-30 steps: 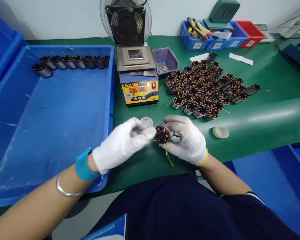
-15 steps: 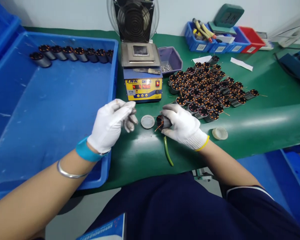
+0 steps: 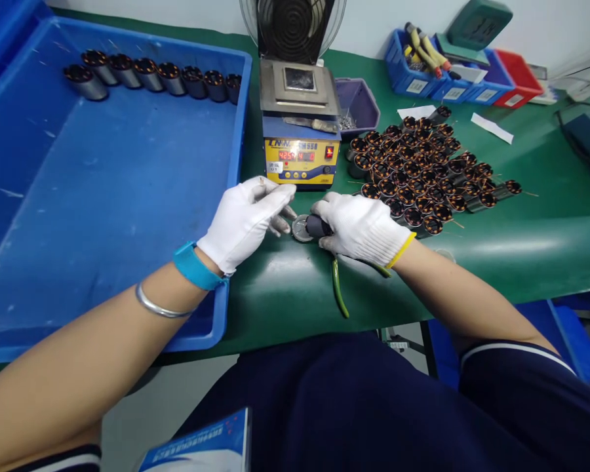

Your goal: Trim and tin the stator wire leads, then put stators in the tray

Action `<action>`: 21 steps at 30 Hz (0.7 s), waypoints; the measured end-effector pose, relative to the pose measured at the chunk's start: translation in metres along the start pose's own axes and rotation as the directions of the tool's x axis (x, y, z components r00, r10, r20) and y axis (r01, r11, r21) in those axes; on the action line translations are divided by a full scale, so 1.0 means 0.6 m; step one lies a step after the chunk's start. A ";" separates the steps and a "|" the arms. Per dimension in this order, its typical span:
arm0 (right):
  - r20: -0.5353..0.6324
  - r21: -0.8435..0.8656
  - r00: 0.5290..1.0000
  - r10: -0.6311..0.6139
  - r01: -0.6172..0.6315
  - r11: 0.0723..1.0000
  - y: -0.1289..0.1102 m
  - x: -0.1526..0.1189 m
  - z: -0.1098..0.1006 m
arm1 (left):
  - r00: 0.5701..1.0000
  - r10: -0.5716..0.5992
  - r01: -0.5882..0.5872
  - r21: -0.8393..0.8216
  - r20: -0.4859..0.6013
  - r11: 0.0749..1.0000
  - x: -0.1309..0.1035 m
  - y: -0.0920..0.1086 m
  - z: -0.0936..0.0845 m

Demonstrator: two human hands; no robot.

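Note:
My right hand [image 3: 361,228], in a white glove, holds a dark cylindrical coil part [image 3: 318,227] tilted over a small round dish [image 3: 302,228]. My left hand [image 3: 250,219], also gloved, hovers just left of the dish with its thumb and forefinger pressed together; whether anything is between them is too small to tell. Green-handled pliers [image 3: 339,288] lie under and below my right hand, partly hidden by it. Behind the dish stands a yellow and blue solder pot [image 3: 301,160] with a lit red display.
On the left sits a large blue tray [image 3: 238,151] with several coil parts [image 3: 170,78] along its back. Many more coil parts [image 3: 413,170] stand at the right. A purple bin [image 3: 364,105], small blue boxes [image 3: 413,85] and a red box [image 3: 518,82] are behind.
The coil part in my right hand has turned its wired end down and moved over the dish. The view has shifted, and a second green plier handle now shows.

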State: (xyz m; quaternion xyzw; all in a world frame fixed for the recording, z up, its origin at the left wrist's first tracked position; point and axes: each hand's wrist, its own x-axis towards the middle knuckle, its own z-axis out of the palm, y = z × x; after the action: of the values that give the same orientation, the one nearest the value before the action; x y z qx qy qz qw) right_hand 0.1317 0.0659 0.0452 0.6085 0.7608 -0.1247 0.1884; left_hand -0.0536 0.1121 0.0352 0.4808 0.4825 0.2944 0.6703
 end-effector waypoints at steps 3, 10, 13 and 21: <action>0.019 0.025 1.000 0.008 -0.008 1.000 -0.001 -0.003 -0.006 | 1.000 -0.006 0.006 0.001 0.001 1.000 -0.001 0.000 0.000; -0.149 0.072 0.987 0.055 -0.044 0.996 0.012 -0.025 -0.011 | 1.000 0.002 -0.002 0.004 -0.006 1.000 -0.001 0.001 0.001; -0.104 -0.002 0.994 0.034 -0.034 0.999 0.005 -0.020 -0.019 | 1.000 0.013 -0.013 0.007 -0.014 1.000 -0.001 0.001 0.001; -0.004 0.043 0.987 0.160 -0.159 0.986 -0.027 -0.004 -0.026 | 0.999 0.038 -0.038 0.009 -0.023 0.999 -0.001 -0.001 -0.001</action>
State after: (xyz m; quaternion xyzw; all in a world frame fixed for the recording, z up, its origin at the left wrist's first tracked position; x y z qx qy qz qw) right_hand 0.1145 0.0666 0.0600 0.6717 0.7075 -0.1231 0.1821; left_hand -0.0544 0.1116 0.0346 0.4893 0.4823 0.3109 0.6568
